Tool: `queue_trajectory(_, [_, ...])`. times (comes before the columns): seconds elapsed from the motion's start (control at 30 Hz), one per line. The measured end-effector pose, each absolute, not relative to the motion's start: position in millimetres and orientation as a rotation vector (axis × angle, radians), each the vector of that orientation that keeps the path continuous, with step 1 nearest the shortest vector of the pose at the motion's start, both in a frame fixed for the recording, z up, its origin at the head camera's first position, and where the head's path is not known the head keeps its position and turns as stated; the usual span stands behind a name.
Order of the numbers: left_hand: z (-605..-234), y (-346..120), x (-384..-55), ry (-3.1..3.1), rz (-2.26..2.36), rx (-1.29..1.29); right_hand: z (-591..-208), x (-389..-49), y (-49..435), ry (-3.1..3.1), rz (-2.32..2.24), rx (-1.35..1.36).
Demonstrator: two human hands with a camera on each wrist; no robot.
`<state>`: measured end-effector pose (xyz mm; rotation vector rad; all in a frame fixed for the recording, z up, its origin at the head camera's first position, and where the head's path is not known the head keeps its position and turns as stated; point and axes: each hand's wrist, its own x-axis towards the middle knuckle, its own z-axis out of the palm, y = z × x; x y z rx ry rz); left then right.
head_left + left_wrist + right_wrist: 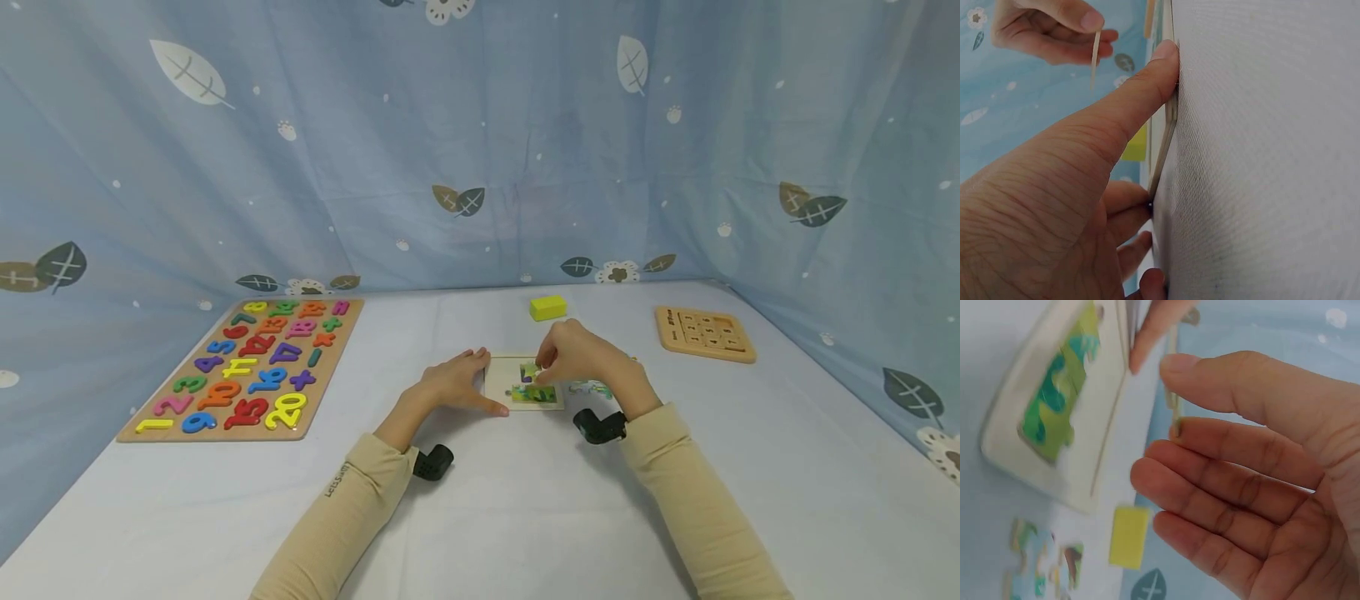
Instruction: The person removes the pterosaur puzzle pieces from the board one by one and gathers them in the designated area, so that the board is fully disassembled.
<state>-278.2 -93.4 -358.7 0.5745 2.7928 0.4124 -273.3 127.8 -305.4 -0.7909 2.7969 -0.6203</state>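
Note:
A pale wooden puzzle tray point(501, 372) lies on the table, with green picture pieces point(543, 396) set along its near side. My left hand point(453, 383) holds the tray's left end, thumb at the near edge and fingers around the far left corner. Over the tray, my right hand point(581, 354) pinches a puzzle piece point(527, 372) between thumb and index finger. In the right wrist view that piece point(1175, 381) appears nearly edge-on, the other fingers loosely bent below. Loose puzzle pieces point(1029, 559) lie to the tray's right, partly hidden by the right forearm in the head view.
A yellow block point(548, 308) sits behind the tray. On the left lies a wooden board of colourful numbers point(225, 367); at the back right, a small wooden number tile board point(705, 334). A blue leaf-patterned curtain point(480, 150) hangs behind the white-covered table point(487, 517).

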Motion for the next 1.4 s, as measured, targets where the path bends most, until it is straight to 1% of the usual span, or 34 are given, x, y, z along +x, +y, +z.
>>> queue_trajectory(0.3, [-359.5, -94.3, -278.5, 2.797, 0.409, 0.589, -304.4, -276.1, 152.8, 2.755, -0.629, -0.773])
queue_trajectory(0.8, [-360.3, -94.1, -278.6, 2.801, 0.414, 0.586, -305.2, -275.4, 174.9, 2.735, -0.509, -0.649])
queue_trajectory(1.4, [-360.4, -93.2, -278.2, 2.806, 0.403, 0.581, -308.2, -270.0, 178.6, 2.581, -0.542, -0.578])
